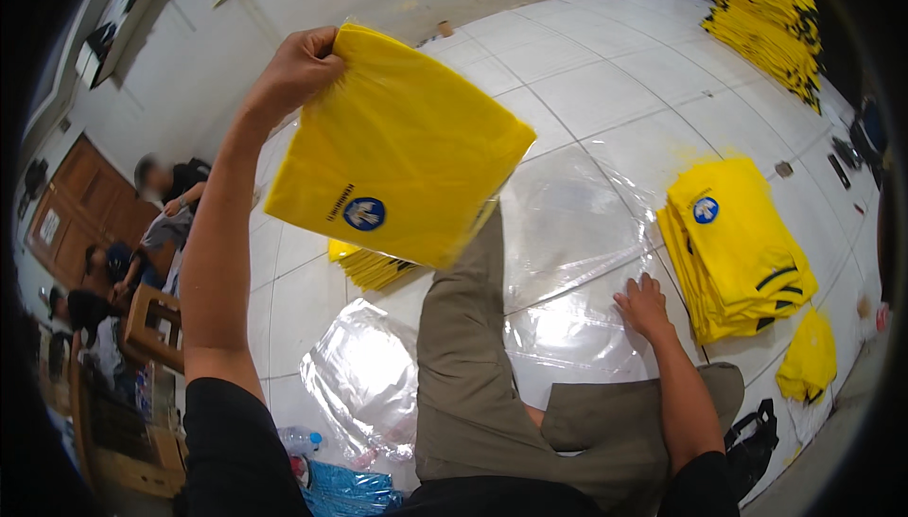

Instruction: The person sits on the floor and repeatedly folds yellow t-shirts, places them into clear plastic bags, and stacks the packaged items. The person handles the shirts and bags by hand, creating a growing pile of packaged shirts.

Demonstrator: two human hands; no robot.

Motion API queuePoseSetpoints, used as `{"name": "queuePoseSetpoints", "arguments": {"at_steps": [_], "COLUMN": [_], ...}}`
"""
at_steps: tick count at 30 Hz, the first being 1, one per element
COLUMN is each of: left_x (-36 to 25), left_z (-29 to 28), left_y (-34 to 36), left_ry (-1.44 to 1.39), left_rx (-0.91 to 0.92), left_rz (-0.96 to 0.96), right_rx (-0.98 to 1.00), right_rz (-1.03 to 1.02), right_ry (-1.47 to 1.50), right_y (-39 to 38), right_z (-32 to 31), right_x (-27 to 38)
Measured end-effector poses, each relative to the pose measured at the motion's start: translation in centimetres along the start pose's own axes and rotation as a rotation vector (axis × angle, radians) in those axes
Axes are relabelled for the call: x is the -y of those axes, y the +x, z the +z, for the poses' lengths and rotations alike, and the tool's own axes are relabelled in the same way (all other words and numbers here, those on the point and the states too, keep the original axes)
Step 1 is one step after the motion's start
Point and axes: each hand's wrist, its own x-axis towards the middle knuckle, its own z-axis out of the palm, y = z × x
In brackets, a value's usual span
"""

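Observation:
Raised at the upper left, my left hand [301,72] pinches the top corner of a folded yellow shirt [407,129] in a clear plastic bag. The packed shirt hangs tilted, with a round blue emblem near its lower edge. My right hand [645,305] rests low on the right with fingers apart, at the edge of flat clear plastic bags [567,224] on the floor. Just right of it stands a stack of folded yellow shirts [742,243]. Another yellow stack [364,266] is partly hidden behind the hanging shirt.
More clear plastic [364,375] lies left of my leg [463,375], by a bottle [301,438] and blue packaging [350,489]. A tall yellow pile [764,20] stands far right; a yellow bundle [809,356] lies nearer. Other people [175,186] sit at the left near a wooden stool [153,328].

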Motion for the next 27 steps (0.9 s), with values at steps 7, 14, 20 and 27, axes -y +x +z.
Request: {"name": "queuePoseSetpoints", "arguments": {"at_steps": [7,14,20,27], "left_x": [6.2,14.8,20.6,34.9], "left_z": [-7.3,-8.7,-2.4,12.7], "left_y": [-5.2,-4.3,1.6,-3.0], "left_ry": [0.119,0.316,0.329,0.77], "left_rx": [-0.024,0.023,0.166,-0.222], "left_rz": [-0.123,-0.263,-0.272,-0.45], "right_rx": [-0.023,-0.1,-0.106,-0.033], "right_rz": [-0.025,-0.074,-0.043,-0.058], "right_ry": [-0.015,-0.106,-0.155,-0.139], "right_y": [-0.1,-0.7,-0.6,0.0], "right_z": [0.6,0.9,1.3,0.8], "right_x": [-0.2,1.0,0.1,0.4]}}
